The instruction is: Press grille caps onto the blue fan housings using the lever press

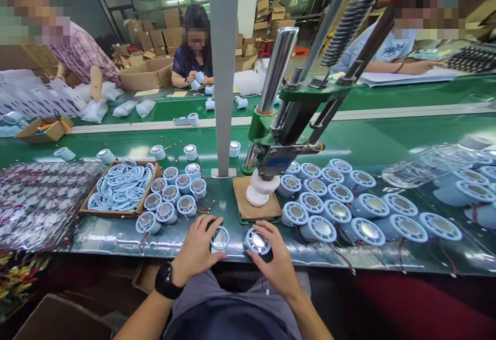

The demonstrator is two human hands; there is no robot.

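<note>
My left hand [197,247], with a black watch on its wrist, curls its fingers and thumb around a light-blue round housing [219,238] with a silver disc in its top. To the right, my right hand [276,257] grips a similar housing [257,242] between thumb and fingers. Thin red and dark wires with a white plug [267,292] hang below this one, over the table's front edge. Just behind both hands stands a green hand press [279,159]; its white pressing head [259,191] is over a brown pad [241,200].
More housings stand in groups at left [170,193] and right [337,211]. A carton [149,200] holds light-blue rings, beside plastic-wrapped parts [42,200]. A grey post [223,71] rises behind the table. Several people work across the green conveyor [155,133].
</note>
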